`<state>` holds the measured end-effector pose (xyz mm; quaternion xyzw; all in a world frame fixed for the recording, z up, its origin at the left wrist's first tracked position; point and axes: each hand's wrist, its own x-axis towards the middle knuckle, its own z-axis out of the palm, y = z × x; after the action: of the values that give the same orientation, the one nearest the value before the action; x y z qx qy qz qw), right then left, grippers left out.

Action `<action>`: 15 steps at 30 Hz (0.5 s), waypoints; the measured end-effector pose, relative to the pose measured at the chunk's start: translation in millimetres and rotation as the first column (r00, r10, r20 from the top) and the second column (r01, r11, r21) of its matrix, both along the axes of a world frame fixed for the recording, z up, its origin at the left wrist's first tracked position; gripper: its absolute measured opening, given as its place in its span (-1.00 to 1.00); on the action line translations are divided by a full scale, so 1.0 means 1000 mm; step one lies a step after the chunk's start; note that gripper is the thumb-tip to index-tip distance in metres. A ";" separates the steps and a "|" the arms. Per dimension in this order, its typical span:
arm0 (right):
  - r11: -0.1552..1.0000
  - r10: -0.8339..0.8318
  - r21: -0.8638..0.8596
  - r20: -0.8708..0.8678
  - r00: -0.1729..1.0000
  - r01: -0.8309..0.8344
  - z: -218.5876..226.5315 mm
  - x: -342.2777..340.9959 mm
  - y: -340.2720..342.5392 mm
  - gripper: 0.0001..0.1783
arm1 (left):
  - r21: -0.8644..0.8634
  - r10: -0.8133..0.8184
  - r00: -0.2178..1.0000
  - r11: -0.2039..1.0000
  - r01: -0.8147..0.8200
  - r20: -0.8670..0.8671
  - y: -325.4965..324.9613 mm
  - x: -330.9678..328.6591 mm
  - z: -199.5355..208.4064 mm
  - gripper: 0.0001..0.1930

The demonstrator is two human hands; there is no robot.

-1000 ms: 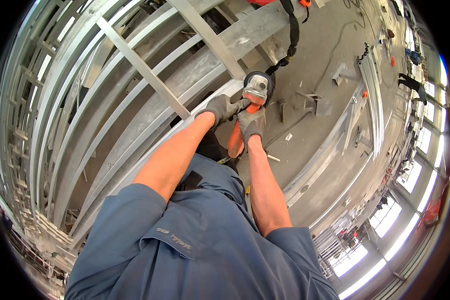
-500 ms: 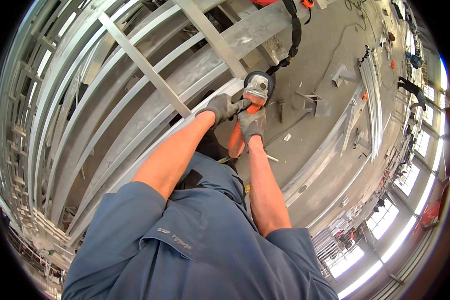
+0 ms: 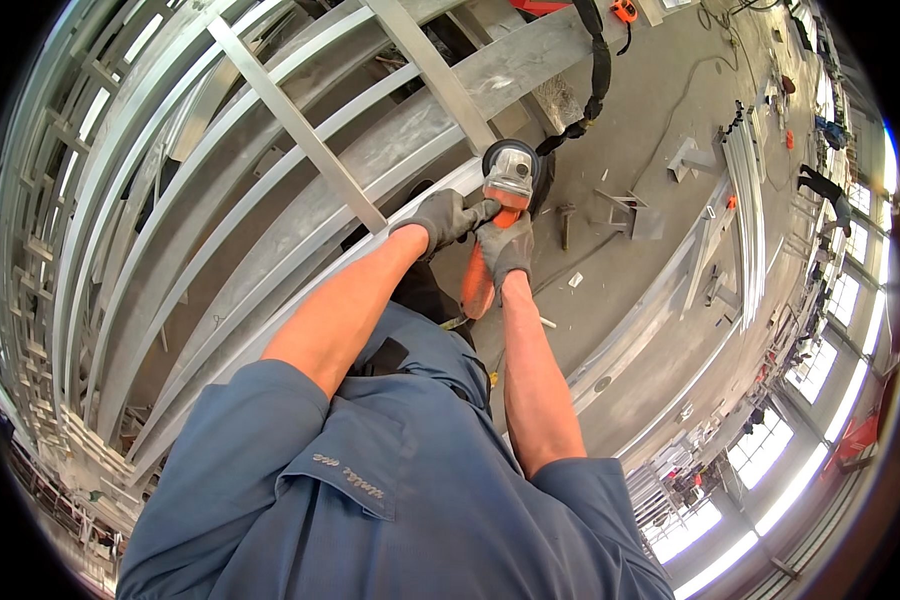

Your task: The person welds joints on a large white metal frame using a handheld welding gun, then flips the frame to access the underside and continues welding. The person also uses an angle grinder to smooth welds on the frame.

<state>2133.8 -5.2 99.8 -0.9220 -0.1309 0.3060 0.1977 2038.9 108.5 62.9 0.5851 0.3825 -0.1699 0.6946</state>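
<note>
An orange angle grinder point(image 3: 477, 285) with a silver gear head and a dark round disc is in both my hands. My right hand point(image 3: 506, 245), in a grey work glove, wraps around its body just behind the head. My left hand point(image 3: 448, 220), gloved too, is closed at the left side of the grinder's neck, its fingers reaching to the tool; whether a side handle lies inside them is hidden. The disc is by the end of a cross bar point(image 3: 440, 80) of an aluminium frame point(image 3: 310, 270). Contact between disc and metal cannot be made out.
Long metal rails and cross bars fill the left side. A black strap point(image 3: 600, 75) hangs beyond the grinder, near an orange tape measure point(image 3: 623, 11). Metal brackets point(image 3: 690, 160), cables and a stack of long profiles point(image 3: 747, 210) lie on the floor to the right. Another person point(image 3: 825, 185) is far right.
The view has shifted slightly, so the frame and strap sit a little farther right. The grinder head has turned slightly, with more disc showing on its left. Both hands keep their hold.
</note>
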 end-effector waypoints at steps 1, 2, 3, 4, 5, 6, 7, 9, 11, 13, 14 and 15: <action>0.999 -0.039 -0.023 0.010 0.999 0.039 0.002 -0.001 0.004 -0.22 | 0.001 0.013 1.000 1.000 -0.013 0.000 -0.002 0.000 -0.006 -0.17; 0.996 -0.077 -0.045 0.021 0.997 0.078 0.004 -0.005 0.009 -0.23 | 0.002 0.026 1.000 1.000 -0.026 0.000 -0.004 0.000 -0.011 -0.14; 0.991 -0.115 -0.067 0.031 0.993 0.117 0.007 -0.007 0.013 -0.23 | 0.002 0.022 1.000 1.000 -0.022 0.000 -0.005 0.000 -0.013 -0.14; 0.996 -0.075 -0.046 0.023 0.997 0.076 0.003 -0.004 0.008 -0.23 | 0.002 0.017 1.000 1.000 -0.017 0.000 -0.005 0.000 -0.014 -0.15; 0.999 -0.035 -0.026 0.015 0.999 0.035 -0.006 -0.001 -0.001 -0.23 | 0.002 0.013 1.000 1.000 -0.013 0.000 -0.006 0.000 -0.016 -0.15; 1.000 0.004 -0.005 0.007 1.000 -0.004 -0.006 0.000 -0.003 -0.24 | 0.010 0.010 1.000 1.000 -0.010 0.024 -0.007 -0.002 -0.018 -0.15; 1.000 -0.002 0.008 0.021 1.000 0.002 -0.006 -0.002 -0.004 -0.24 | 0.018 0.006 0.999 1.000 -0.007 0.047 -0.007 -0.004 -0.019 -0.16; 0.999 -0.013 0.034 0.048 0.999 0.011 -0.004 -0.007 -0.002 -0.25 | 0.032 -0.006 0.998 0.999 0.004 0.057 -0.006 -0.005 -0.018 -0.16; 0.998 -0.047 0.035 0.041 0.998 0.045 -0.003 -0.007 0.000 -0.25 | 0.044 -0.022 0.999 0.999 0.021 0.030 -0.003 -0.001 -0.011 -0.16; 0.999 -0.036 0.039 0.018 0.999 0.035 -0.004 -0.005 -0.002 -0.25 | 0.024 0.001 0.999 1.000 -0.002 0.033 -0.005 -0.002 -0.014 -0.16; 0.999 -0.004 0.044 -0.005 1.000 0.004 -0.008 0.000 -0.006 -0.25 | 0.014 0.012 0.999 1.000 -0.013 0.034 -0.007 -0.003 -0.016 -0.16; 0.998 0.029 0.050 -0.029 0.999 -0.028 -0.006 0.001 -0.003 -0.25 | 0.005 0.021 0.999 1.000 -0.021 0.027 -0.005 -0.003 -0.012 -0.20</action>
<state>2134.6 -8.7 94.0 -0.9102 -0.1487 0.3192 0.2180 2036.2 103.6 50.8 0.5851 0.3795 -0.1537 0.7000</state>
